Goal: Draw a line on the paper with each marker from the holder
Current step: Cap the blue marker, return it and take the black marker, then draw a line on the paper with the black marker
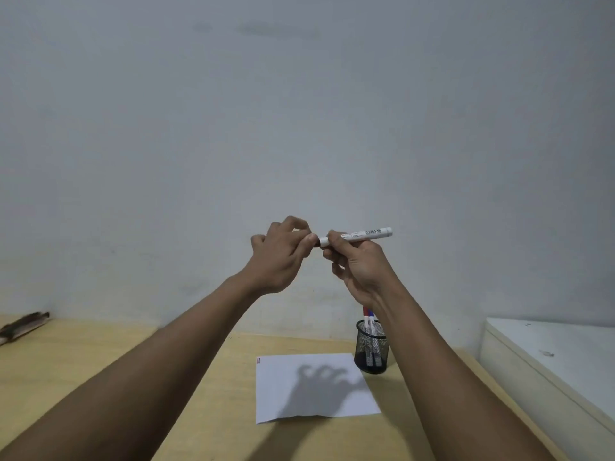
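Both hands are raised in front of the wall, well above the table. My right hand (354, 264) grips the barrel of a white marker (364, 234) held nearly level. My left hand (283, 254) pinches the marker's left end, where its dark cap is mostly hidden by the fingers. Below, a white sheet of paper (312, 387) lies on the wooden table, with short red and blue marks at its far left corner (259, 361). A black mesh holder (371, 349) stands at the sheet's far right corner with a red-capped and a blue-capped marker (368, 316) inside.
The tan wooden table (116, 354) meets a pale wall at the back. A white cabinet or box (549, 361) stands along the right side. A dark brush-like object (25, 326) lies at the table's far left edge.
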Demonstrator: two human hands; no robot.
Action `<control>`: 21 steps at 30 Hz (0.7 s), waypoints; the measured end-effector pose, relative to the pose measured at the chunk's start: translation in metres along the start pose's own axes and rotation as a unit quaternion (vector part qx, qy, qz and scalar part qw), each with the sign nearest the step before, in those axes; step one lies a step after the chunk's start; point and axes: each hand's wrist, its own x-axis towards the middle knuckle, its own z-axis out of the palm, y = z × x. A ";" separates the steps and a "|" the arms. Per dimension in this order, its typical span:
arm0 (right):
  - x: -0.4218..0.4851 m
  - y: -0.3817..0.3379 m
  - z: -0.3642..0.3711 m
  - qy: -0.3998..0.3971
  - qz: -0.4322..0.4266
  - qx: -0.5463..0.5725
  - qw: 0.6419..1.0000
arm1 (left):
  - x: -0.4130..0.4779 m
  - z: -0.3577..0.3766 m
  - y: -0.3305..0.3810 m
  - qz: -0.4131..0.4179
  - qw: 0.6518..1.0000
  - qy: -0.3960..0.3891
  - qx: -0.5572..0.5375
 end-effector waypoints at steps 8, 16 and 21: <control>0.005 0.040 -0.005 -0.032 0.018 -0.036 0.999 | -0.025 0.004 -0.031 -0.120 0.959 -0.100 -0.237; 0.017 0.129 -0.015 0.024 0.069 -0.102 0.992 | -0.079 0.063 -0.130 -0.171 0.971 -0.166 0.033; 0.022 0.192 -0.012 0.012 0.106 -0.189 0.976 | -0.127 0.106 -0.171 -0.134 0.938 -0.284 0.143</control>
